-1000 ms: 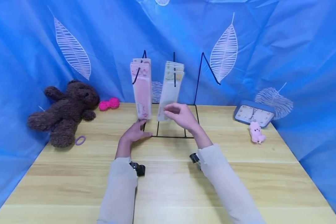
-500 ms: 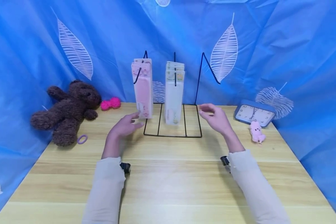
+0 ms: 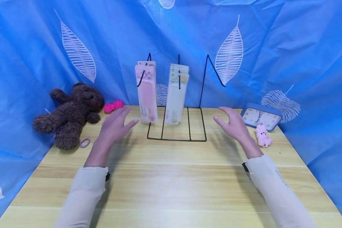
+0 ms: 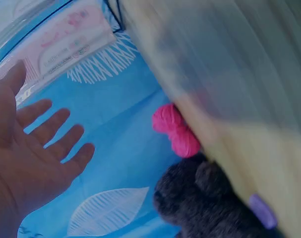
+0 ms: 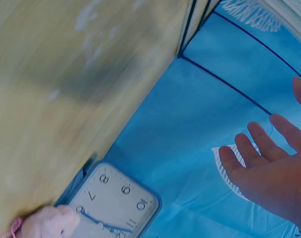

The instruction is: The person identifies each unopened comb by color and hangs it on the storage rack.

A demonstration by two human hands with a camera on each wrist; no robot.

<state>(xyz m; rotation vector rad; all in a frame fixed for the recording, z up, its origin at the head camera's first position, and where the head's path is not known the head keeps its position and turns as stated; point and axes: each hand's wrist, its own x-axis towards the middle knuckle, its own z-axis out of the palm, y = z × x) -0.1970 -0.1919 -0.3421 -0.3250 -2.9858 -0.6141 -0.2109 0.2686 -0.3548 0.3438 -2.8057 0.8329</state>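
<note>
A black wire display rack (image 3: 176, 136) stands at the back middle of the wooden table (image 3: 171, 183). Pink comb packs (image 3: 146, 93) hang on its left hook and pale green comb packs (image 3: 175, 95) on its middle hook; the right hook (image 3: 213, 71) is bare. My left hand (image 3: 115, 126) hovers left of the rack, fingers spread and holding nothing. My right hand (image 3: 233, 125) hovers right of the rack, fingers straight and empty. The left wrist view shows the open palm (image 4: 26, 163) near the pink pack (image 4: 61, 42). The right wrist view shows the spread fingers (image 5: 269, 163).
A brown teddy bear (image 3: 69, 114), a pink yarn bow (image 3: 111, 106) and a purple hair tie (image 3: 85, 142) lie at the left. A blue clock (image 3: 260, 119) and a small pink plush toy (image 3: 262, 135) sit at the right. Blue leaf-print cloth (image 3: 45, 47) walls the table.
My right hand let go of the pale green pack and moved away to the right. My left hand left the rack's base and moved left. Both hands spread open.
</note>
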